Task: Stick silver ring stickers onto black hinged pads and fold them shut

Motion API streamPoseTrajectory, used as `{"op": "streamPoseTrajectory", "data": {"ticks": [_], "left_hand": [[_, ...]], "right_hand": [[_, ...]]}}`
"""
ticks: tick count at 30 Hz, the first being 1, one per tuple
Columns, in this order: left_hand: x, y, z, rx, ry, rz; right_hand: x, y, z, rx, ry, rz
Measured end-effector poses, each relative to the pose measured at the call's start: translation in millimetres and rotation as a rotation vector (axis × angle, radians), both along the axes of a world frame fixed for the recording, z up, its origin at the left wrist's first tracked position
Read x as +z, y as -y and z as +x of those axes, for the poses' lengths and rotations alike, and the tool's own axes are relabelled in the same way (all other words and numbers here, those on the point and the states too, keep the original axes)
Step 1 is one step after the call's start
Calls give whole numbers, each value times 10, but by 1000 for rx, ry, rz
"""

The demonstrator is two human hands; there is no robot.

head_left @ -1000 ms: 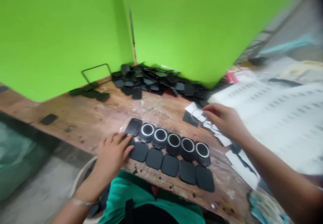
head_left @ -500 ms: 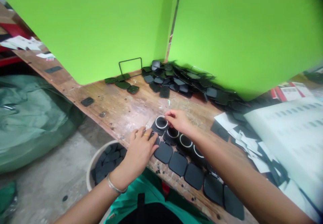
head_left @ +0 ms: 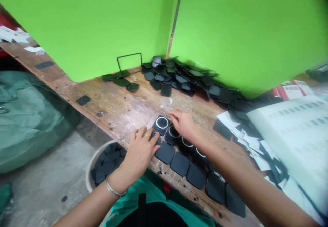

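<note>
A row of black hinged square pieces lies unfolded along the table edge, the far halves bearing pale rings. My left hand (head_left: 142, 146) rests with spread fingers on the near half of the end piece, largely covering it. That piece's ringed half (head_left: 161, 124) lies flat just beyond my fingertips. My right hand (head_left: 183, 123) is closed in a pinch just right of this ring, apart from it. Whether anything thin sits in the pinch cannot be made out. Other near halves, such as this black square panel (head_left: 165, 153), run towards the lower right; my right forearm hides some ringed halves.
Black plates (head_left: 179, 78) are heaped against the green partition (head_left: 102, 25). White paper pieces (head_left: 237, 131) and a pale slotted box (head_left: 294, 128) stand at right. Below the table edge, a bucket (head_left: 89, 169) holds black pieces. A green sack (head_left: 33, 117) lies left.
My right hand has drawn slightly away from the ring's edge, leaving the whole ring visible. My left hand stays on the end piece. The view has shifted a little.
</note>
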State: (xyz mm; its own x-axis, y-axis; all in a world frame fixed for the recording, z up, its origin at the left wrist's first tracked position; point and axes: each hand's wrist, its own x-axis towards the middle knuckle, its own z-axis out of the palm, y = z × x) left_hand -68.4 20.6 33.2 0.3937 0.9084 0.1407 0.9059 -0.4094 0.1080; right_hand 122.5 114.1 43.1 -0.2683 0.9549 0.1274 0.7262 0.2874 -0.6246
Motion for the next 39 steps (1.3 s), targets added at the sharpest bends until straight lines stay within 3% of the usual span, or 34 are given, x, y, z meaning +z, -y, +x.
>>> {"op": "streamPoseTrajectory", "data": {"ticks": [4, 8, 14, 18, 21, 26, 30, 35, 39], "left_hand": [[3, -17, -5, -8, -7, 11], [-69, -88, -36, -28, -5, 78], [-103, -245, -68, -51, 116, 101], [21, -225, 66, -155, 312, 65], [114, -113, 289, -248, 389, 21], [208, 164, 709, -328, 417, 4], [251, 331, 862, -367, 466, -126], [271, 363, 815, -279, 573, -261], [319, 267, 777, -191, 667, -330]], "right_hand": [[83, 220, 411, -55, 22, 166], [129, 609, 921, -130, 105, 186], [-66, 1138, 1802, -337, 413, 197], [-190, 1191, 2254, -458, 497, 193], [-232, 1016, 2343, -452, 513, 182], [-297, 554, 2245, -425, 569, 173], [-329, 331, 2204, -435, 595, 184], [-222, 367, 2183, -462, 564, 268], [34, 578, 2068, -535, 467, 401]]}}
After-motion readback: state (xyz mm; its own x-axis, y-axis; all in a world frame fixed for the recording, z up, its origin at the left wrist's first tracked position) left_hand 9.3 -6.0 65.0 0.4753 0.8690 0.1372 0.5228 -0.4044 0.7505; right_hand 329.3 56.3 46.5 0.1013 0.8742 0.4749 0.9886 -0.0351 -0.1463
